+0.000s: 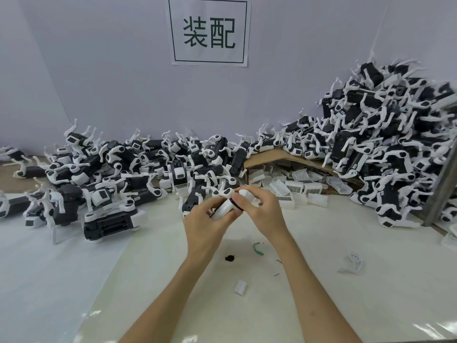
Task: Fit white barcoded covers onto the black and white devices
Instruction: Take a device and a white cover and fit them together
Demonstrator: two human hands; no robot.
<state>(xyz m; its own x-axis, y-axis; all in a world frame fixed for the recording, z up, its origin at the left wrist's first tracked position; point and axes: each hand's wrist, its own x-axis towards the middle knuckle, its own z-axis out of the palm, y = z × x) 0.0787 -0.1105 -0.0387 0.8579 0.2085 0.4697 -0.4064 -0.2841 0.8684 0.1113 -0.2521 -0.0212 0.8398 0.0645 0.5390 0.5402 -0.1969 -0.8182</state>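
Holding 1 black and white device [223,206] above the worktop [321,280], both hands are busy with it. The left hand [201,220] wraps around its body. The right hand [263,211] pinches a white piece [246,194] at its far end, likely the cover, though its barcode is hidden. It looks like the step of fitting the cover on. Next, I think, the cover must line up with its slot and be pushed until it sits flat. Behind the hands a cardboard box [269,157] lies tipped open, with many white covers [299,185] in it and spilling out. Heaps of devices [123,164] lie on both sides. 1 more small white piece [241,287] lies on the worktop near the arms.
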